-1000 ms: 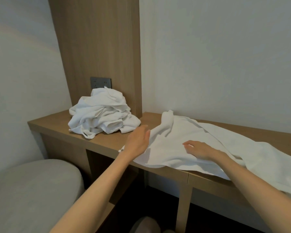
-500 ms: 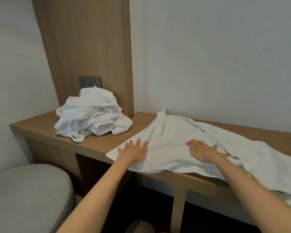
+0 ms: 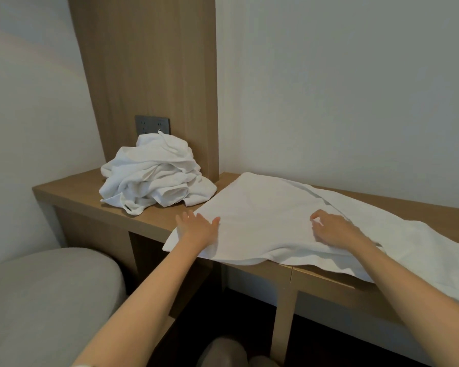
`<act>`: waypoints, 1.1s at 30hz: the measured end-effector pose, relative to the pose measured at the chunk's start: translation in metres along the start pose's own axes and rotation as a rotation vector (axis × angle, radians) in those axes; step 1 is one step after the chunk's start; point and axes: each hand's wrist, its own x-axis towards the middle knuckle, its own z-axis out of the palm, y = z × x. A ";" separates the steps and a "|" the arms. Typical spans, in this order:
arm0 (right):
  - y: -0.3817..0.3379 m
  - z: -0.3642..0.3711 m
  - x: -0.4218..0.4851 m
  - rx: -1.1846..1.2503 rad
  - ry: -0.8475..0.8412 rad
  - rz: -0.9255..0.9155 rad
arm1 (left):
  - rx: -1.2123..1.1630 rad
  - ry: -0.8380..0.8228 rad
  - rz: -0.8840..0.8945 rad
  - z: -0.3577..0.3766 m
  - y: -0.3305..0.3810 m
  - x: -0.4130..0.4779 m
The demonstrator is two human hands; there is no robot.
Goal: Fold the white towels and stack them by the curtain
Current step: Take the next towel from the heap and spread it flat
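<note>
**Two hands flat on one spread towel**

One white towel (image 3: 270, 221) lies spread on the wooden shelf (image 3: 72, 189), its right end running out of frame and its near edge drooping over the front. Left hand (image 3: 198, 229) rests palm-down on its near-left corner, fingers splayed, gripping nothing. Right hand (image 3: 331, 229) rests on the cloth with fingers loosely curled, perhaps pinching a fold; the view is unclear. Beyond the left fingertips sits a crumpled towel heap (image 3: 154, 178), half hiding a grey socket plate (image 3: 151, 124). No writing is legible.
</note>
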 end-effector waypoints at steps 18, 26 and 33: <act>0.095 -0.073 -0.069 -0.275 -0.291 0.226 | -0.078 -0.108 0.631 0.006 0.235 -0.010; 0.112 -0.116 -0.063 -0.521 0.177 0.278 | -0.044 -0.167 0.564 0.004 0.232 -0.009; 0.158 -0.149 -0.014 -0.646 0.603 0.257 | 0.127 -0.069 0.538 -0.018 0.265 0.014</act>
